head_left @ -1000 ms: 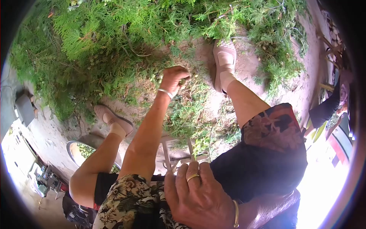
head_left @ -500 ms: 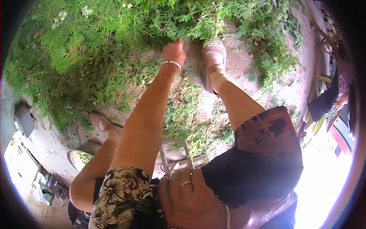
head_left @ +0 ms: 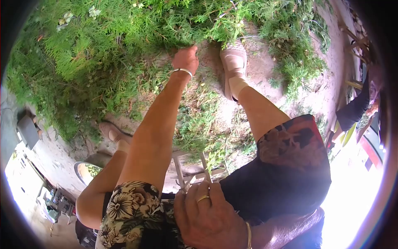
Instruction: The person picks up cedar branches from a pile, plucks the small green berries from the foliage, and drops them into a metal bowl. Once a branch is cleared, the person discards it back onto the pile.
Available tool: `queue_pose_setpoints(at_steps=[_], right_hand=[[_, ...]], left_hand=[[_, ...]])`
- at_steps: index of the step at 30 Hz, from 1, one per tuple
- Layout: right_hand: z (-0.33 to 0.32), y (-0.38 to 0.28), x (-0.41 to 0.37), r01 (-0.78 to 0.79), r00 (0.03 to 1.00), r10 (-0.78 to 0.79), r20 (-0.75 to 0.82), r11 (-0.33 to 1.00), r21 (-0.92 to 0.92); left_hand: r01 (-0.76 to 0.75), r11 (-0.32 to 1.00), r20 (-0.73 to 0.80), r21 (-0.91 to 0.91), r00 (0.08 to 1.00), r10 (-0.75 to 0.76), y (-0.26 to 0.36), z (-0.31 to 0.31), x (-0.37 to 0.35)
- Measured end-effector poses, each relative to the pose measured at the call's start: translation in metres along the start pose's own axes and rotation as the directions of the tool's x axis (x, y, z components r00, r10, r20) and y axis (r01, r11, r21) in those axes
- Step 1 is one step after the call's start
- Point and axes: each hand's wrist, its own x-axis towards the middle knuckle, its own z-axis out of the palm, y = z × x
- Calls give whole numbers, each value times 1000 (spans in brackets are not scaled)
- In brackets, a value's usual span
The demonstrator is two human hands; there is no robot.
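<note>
My left hand (head_left: 185,60), a silver bangle at its wrist, reaches down to the lower edge of a heap of feathery evergreen branches (head_left: 124,41). Its fingers are curled closed against the foliage, and whatever they hold is hidden. My right hand (head_left: 209,216), with a gold ring and a gold bangle, lies over my lap on dark cloth. Its fingers are extended side by side and slightly bent, with nothing visible in them. Just past its fingertips is a light wooden frame (head_left: 178,168) with narrow legs. Loose green clippings (head_left: 199,124) cover the ground between my legs.
My shoe (head_left: 234,62) stands beside the branches, and the other shoe (head_left: 112,132) is at the left. A round metal pan (head_left: 81,172) rests near my left knee. A grey block-like object (head_left: 28,132) sits farther left. Wooden pieces (head_left: 356,41) lie along the right edge.
My left hand has shifted slightly to the left and down at the edge of the branches, still closed. My right hand stays on my lap.
</note>
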Motion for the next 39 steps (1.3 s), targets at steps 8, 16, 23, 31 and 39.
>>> queue_pose_setpoints(at_steps=[8,16,23,31,39], right_hand=[[2,-1,2,-1,1000,1,-9,1000,6],[7,1,2,-1,1000,1,-8,1000,4],[0,5,3,-8,1000,7,-21,1000,-20],[-35,-35,-9,30,977,-53,-205,993,-112],[-65,-33,14,288,891,-124,-436,898,334]], left_hand=[[472,595,341,-650,881,-327,-4,-15,-39],[96,960,18,-261,995,-95,13,35,-104],[17,1000,39,8,999,-17,19,36,-92],[370,612,266,-699,929,-258,64,-156,-112],[-22,686,8,-727,999,39,96,-303,-175]])
